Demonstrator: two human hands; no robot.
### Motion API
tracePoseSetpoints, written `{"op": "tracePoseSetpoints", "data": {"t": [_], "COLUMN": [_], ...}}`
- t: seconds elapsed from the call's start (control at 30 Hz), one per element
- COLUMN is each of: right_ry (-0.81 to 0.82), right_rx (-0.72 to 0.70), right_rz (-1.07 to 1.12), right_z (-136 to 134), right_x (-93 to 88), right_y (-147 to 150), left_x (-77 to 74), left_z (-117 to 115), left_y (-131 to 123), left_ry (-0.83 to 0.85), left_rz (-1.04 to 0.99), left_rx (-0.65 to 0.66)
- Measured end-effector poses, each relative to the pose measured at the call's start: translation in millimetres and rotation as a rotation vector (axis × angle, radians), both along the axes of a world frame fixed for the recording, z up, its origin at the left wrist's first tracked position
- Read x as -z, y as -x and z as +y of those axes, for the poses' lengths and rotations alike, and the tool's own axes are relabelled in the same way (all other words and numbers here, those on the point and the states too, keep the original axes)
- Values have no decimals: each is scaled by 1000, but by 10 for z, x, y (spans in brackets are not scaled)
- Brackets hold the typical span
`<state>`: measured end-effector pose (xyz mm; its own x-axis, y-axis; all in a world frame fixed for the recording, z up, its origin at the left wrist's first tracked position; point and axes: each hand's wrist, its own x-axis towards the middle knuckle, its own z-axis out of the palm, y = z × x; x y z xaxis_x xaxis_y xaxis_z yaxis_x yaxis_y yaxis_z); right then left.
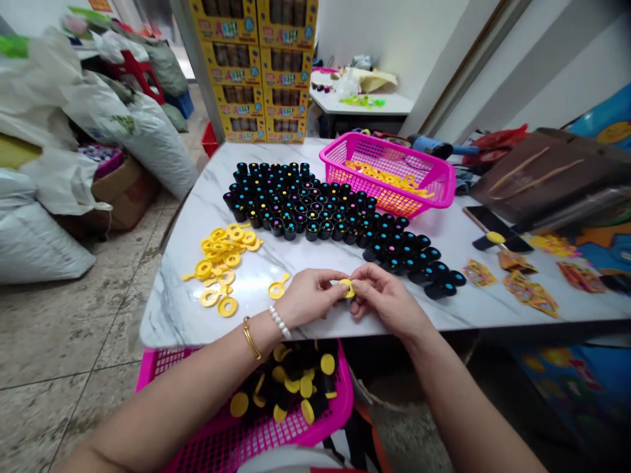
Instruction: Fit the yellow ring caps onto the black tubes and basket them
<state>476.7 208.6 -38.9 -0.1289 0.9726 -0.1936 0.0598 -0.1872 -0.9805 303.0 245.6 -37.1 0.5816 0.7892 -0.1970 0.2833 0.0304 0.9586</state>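
Left hand (311, 294) and right hand (382, 294) pinch a round yellow cap (350, 287); table (170, 299) white, grey-veined; sacks (155, 141) slumped on tiles (125, 312)

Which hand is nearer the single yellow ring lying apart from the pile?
Left. The left hand is close beside the yellow ring, just to its right; the right hand is farther right, beyond the left hand.

Marbled table (172, 309), black cups (312, 226), yellow rings (217, 247)
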Motion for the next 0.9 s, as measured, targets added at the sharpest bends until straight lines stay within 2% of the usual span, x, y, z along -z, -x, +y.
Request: {"op": "tracePoseSetpoints", "data": {"t": [0.1,0.27,0.37,0.43,0.57,0.63,0.77,0.9], "right_ry": [22,51,65,63,22,-15,0,78], "right_rx": [-46,-29,-25,-29,-17,3,10,-45], "right_rz": [22,37,63,66,49,66,179,200], "right_z": [19,44,43,46,29,-18,-143,-112], "right_x": [-26,-30,-34,-28,4,25,52,2], "right_y": [-33,-31,-14,-9,-37,-77,-203,-280], "left_x": [-29,-75,-74,-58,9,51,107,101], "left_z": [24,165,172,123,-54,-128,-165,-138], "left_y": [-20,-125,-130,-95,-15,-9,-44,-53], "left_ry": [57,330,364,246,-280,-453,-600,-617], "left_rz": [-31,-25,-28,-13,49,94,146,141], "left_rx": [-8,-71,-51,-24,-4,-26,-33,49]}}
